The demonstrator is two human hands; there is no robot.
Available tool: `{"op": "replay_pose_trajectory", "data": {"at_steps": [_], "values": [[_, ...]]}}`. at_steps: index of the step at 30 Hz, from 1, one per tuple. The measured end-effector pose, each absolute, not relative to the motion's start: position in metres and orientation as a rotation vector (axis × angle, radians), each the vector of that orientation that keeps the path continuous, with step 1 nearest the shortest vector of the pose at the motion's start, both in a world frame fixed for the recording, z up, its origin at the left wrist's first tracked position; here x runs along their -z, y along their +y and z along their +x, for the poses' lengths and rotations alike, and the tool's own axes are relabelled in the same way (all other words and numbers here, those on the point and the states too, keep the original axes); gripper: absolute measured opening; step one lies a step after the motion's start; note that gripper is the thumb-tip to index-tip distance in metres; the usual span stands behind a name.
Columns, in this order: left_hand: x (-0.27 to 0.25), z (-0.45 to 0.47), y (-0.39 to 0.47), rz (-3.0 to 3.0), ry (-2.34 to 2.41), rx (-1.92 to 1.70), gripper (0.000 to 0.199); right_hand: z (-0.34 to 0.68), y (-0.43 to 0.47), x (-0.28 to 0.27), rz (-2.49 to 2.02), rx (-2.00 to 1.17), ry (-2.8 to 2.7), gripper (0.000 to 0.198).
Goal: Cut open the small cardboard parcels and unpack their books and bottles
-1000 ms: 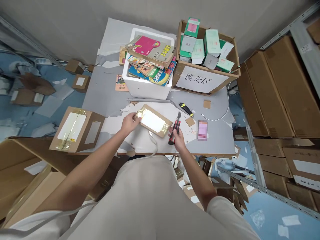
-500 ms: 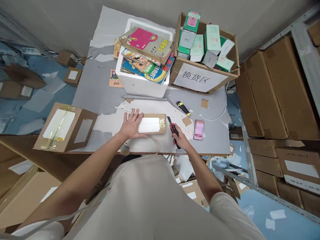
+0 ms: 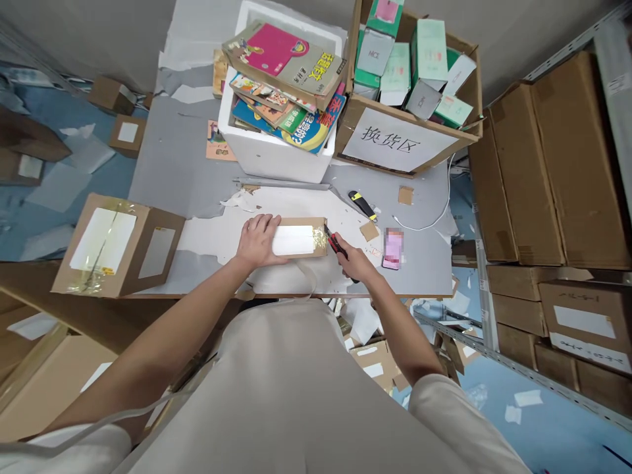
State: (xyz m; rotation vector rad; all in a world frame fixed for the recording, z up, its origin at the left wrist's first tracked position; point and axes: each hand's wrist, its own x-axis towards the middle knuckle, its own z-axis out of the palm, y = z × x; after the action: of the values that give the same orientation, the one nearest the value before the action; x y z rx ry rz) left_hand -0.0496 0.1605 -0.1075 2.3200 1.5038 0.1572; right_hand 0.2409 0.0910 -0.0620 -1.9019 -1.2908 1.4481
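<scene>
Had a small box (image 3: 299, 232) lying on the table (image 3: 178, 138), smack in the middle of the frame, label (image 3: 293, 241) up, tape (image 3: 320, 237) over the right end. Pinned it down with the left hand (image 3: 259, 240), laid over the box's left end with fingers slightly spread, more of a press than a grab. Had the right hand (image 3: 356, 259) curled around a red-and-black knife (image 3: 336, 242), blade (image 3: 328, 230) pointed up and left at the taped end.

Looked like the very start of a cut, with no slit showing. Called next, in my book, for a firm left hand kept clear of the blade, plus a shallow stroke to spare the contents.

Couldn't say for sure about the tip, maybe touching the tape, maybe just short; way too small to tell. Also couldn't see the box's left end, hidden under the hand, or much of the knife's back half. Lost the phone (image 3: 394, 248), right of centre, to pixelation. Couldn't see far into the foam tub (image 3: 276, 158) up top under all those books (image 3: 291, 62). Lost the top of the carton (image 3: 351, 112) at upper right to the frame edge.
</scene>
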Motion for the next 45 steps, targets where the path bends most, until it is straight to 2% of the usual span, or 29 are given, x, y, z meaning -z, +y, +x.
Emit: {"op": "replay_pose_trajectory", "data": {"at_steps": [9,20,28,32,36,39,41,45], "values": [[0.108,-0.049,0.162,2.302,1.51,-0.209,0.115,0.24,0.082,0.044,-1.991,-1.516,-1.458,0.066],[0.11,-0.048,0.16,2.305,1.515,-0.209,0.112,0.211,0.059,0.037,-2.222,-1.128,-1.75,0.066],[0.113,-0.049,0.159,2.302,1.499,-0.235,0.115,0.19,0.023,0.034,-2.321,-1.026,-1.865,0.069],[0.111,-0.053,0.162,2.296,1.436,-0.217,0.119,0.198,0.009,0.035,-2.325,-1.023,-1.681,0.067],[0.111,-0.078,0.154,2.219,1.393,-0.366,0.128,0.214,0.01,0.056,-2.087,-1.084,-1.228,0.073],[0.127,-0.103,0.135,1.909,1.57,-0.517,0.135,0.212,0.026,0.093,-1.897,-1.057,-0.928,0.058],[0.145,-0.114,0.12,1.636,1.61,-0.463,0.128,0.203,0.041,0.117,-1.866,-1.033,-0.818,0.045],[0.171,-0.11,0.102,1.331,1.469,-0.495,0.087,0.181,0.065,0.143,-1.813,-1.136,-0.795,0.043]]}}
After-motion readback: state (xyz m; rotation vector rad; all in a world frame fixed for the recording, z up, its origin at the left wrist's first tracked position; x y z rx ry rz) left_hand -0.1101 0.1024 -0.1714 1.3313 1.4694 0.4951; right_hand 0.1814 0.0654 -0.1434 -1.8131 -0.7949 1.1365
